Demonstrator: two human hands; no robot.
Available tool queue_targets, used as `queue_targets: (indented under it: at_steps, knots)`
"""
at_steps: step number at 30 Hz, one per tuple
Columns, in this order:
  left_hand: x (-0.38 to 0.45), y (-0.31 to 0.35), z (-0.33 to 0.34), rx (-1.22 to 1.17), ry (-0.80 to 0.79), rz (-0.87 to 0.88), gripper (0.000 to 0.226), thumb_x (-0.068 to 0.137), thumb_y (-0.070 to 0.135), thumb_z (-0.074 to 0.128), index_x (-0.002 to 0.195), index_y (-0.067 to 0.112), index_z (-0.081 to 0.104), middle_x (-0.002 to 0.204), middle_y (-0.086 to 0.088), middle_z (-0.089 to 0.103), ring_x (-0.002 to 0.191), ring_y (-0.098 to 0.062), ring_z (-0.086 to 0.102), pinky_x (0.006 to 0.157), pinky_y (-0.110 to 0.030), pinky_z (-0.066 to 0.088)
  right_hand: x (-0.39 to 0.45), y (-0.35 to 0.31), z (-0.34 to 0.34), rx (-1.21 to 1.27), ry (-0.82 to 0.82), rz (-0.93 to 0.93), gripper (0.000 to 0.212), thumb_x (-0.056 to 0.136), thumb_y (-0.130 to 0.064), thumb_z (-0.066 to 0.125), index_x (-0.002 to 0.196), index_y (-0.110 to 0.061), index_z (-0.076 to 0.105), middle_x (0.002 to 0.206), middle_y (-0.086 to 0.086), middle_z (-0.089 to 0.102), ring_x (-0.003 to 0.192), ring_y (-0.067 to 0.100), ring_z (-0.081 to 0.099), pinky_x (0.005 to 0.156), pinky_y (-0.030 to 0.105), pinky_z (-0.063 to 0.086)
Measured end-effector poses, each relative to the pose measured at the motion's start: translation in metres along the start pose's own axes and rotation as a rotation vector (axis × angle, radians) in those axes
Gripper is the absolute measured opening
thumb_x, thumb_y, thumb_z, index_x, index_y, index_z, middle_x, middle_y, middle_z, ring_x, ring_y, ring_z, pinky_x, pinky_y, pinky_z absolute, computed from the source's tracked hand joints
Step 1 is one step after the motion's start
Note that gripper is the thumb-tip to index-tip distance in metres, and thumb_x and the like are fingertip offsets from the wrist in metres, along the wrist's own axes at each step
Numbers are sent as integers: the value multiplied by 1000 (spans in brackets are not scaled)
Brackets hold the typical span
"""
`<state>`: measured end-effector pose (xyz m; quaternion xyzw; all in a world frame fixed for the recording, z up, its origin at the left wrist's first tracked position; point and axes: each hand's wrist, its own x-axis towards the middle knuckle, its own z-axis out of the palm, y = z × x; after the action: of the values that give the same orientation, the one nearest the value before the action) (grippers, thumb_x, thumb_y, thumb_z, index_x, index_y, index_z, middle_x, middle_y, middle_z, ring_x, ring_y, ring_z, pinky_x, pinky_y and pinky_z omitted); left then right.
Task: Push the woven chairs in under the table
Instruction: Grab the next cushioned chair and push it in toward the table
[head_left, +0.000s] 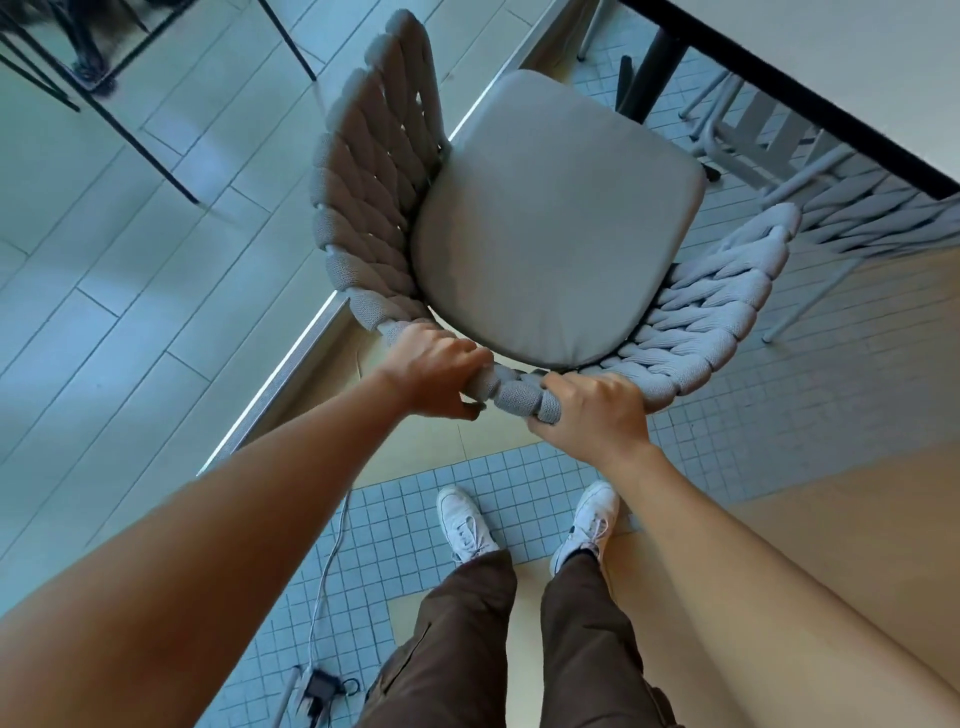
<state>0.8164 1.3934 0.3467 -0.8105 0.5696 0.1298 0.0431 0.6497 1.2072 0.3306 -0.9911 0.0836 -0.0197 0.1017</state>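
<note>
Grip: your left hand (434, 371) and right hand (592, 415) both curl fingers round the woven chair (558, 218) back rim.
Heading: table (852, 67) lies ahead-right, seat front near its edge; both hands equally near.

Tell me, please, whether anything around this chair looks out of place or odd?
A white cable trails loose across the tiled floor to a dark adapter beside the left shoe, a possible trip hazard. The woven chair itself looks sound.
</note>
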Motion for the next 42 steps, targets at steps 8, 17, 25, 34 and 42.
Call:
queue_targets:
  at_steps: [8, 17, 25, 34, 42]
  knots:
    - [-17, 26, 12, -218, 339, -111, 80, 77, 87, 53, 113, 20, 74, 124, 1, 71, 130, -24, 57, 114, -48, 33, -28, -24, 0, 108, 142, 321, 62, 91, -67, 47, 133, -26, 64, 160, 8, 39, 154, 27, 18, 120, 59, -8]
    - [3, -1, 10, -42, 209, 10, 78, 74, 92, 43, 94, 23, 72, 89, 8, 75, 77, -23, 72, 64, -30, 49, -5, -12, 21, 19, 311, 76, 46, 96, -57, 57, 77, -18, 71, 72, 0, 71, 64, 28, 64, 68, 41, 44]
    - [16, 4, 12, -55, 296, 11, 74, 73, 90, 51, 78, 19, 72, 72, 5, 72, 61, -25, 68, 52, -28, 46, 3, 6, 22, 37, 362, 63, 44, 99, -49, 52, 69, -19, 65, 62, -1, 63, 56, 28, 59, 62, 40, 42]
    - [14, 55, 16, -455, 593, -808, 47, 101, 44, 52, 144, 24, 53, 157, -1, 42, 148, -21, 31, 125, -42, 4, -1, -41, 11, 266, 389, 847, 94, 82, -48, 69, 161, -28, 22, 170, 15, 0, 156, 32, 5, 121, 59, -4]
    - [47, 69, 11, -1478, 972, -1451, 104, 85, 22, 74, 161, 21, 2, 167, -6, 19, 149, -21, 30, 123, -46, 24, 35, -77, 8, 1360, 655, 1712, 94, 80, -25, 79, 157, -19, 26, 143, 7, 57, 107, 18, 65, 94, 39, 52]
